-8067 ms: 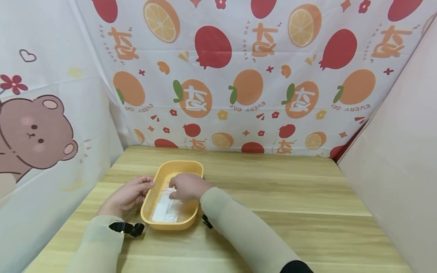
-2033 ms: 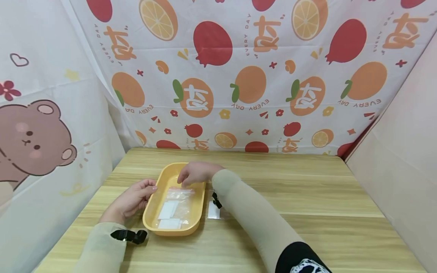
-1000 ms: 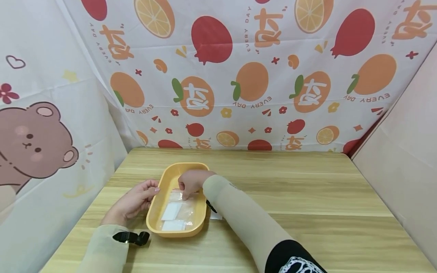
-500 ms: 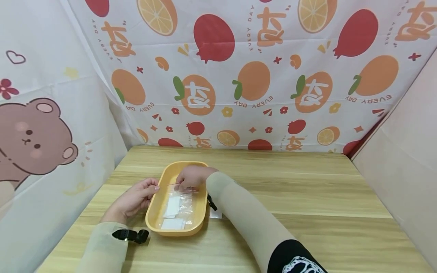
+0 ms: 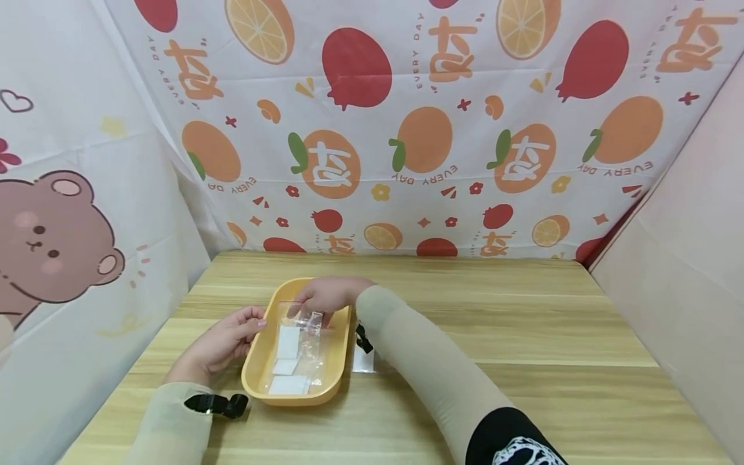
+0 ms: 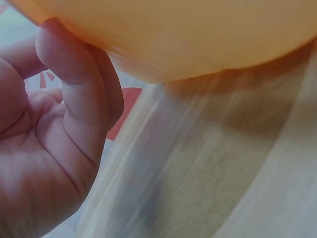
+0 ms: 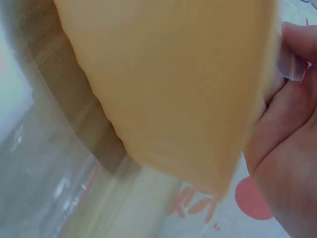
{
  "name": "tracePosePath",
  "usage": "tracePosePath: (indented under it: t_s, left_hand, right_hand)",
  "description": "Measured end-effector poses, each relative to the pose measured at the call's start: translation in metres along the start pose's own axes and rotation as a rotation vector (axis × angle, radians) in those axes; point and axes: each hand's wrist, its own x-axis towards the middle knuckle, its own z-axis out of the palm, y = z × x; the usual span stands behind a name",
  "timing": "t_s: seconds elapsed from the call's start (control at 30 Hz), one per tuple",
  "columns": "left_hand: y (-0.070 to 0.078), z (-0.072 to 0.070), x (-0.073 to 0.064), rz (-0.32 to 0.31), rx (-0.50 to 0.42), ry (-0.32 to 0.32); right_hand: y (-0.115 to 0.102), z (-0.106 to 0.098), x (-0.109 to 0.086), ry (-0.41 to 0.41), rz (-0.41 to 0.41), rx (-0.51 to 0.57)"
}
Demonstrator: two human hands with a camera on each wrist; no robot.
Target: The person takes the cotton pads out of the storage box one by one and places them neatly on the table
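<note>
A yellow oblong tray [image 5: 252,373] stands on the table, holding several clear zip bags [image 5: 290,384] with white cards or papers inside. My left hand [image 5: 229,339] grips the tray's left rim, thumb on top; in the left wrist view its fingers [image 6: 79,94] curl against the tray's outer wall. Reaching over the far right part of the tray, my right hand [image 5: 328,295] pinches the top of one zip bag. Clear plastic [image 7: 292,67] shows between thumb and fingers in the right wrist view, where the tray wall hides much of the hand.
Another zip bag [image 5: 363,361] lies on the wooden table [image 5: 494,336] just right of the tray, partly beneath my right wrist. A fruit-print cloth [image 5: 378,148] hangs behind the table, with a bear-print cloth [image 5: 58,232] at the left and a pale wall [image 5: 686,258] at the right.
A zip bag lies right of the tray that was not there 8.1 s ago. My right hand has gone down into the tray, taken a bag's top edge and raised it slightly. The left hand stays.
</note>
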Motion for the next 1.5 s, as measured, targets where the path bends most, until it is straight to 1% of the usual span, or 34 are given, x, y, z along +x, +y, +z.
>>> tracePosePath:
  t_s: [0.17,0.33,0.43,0.53,0.67,0.77,0.9,1.1,1.3,1.5]
  left_hand:
    - [-0.001,-0.002,-0.001,0.010,0.008,-0.005]
    - [0.001,-0.001,-0.003,0.006,0.019,0.008]
    - [0.001,-0.001,-0.003,0.013,0.011,0.009]
    - [0.000,-0.001,-0.002,0.023,-0.008,-0.002]
    - [0.001,-0.001,-0.001,0.025,-0.029,-0.010]
    - [0.002,0.000,0.000,0.021,-0.012,-0.007]
    - [0.003,0.002,0.002,0.016,0.021,-0.006]
    - [0.003,0.002,0.003,0.010,0.001,-0.025]
    - [0.001,0.000,-0.001,0.012,-0.005,-0.026]
    - [-0.001,-0.001,-0.002,0.018,-0.008,-0.026]
  right_hand:
    - [-0.006,-0.007,-0.014,-0.009,-0.005,0.087]
    - [-0.014,-0.016,-0.029,-0.018,-0.049,0.107]
    - [-0.016,-0.024,-0.043,-0.021,-0.079,0.134]
    - [-0.014,-0.033,-0.059,-0.013,-0.092,0.163]
    - [0.000,-0.043,-0.082,0.001,-0.110,0.218]
    - [0.014,-0.049,-0.101,0.013,-0.103,0.268]
    - [0.037,-0.051,-0.128,0.045,-0.053,0.304]
    - [0.065,-0.048,-0.160,0.070,0.021,0.295]
    - [0.088,-0.038,-0.179,0.095,0.066,0.258]
    - [0.113,-0.025,-0.186,0.121,0.106,0.227]
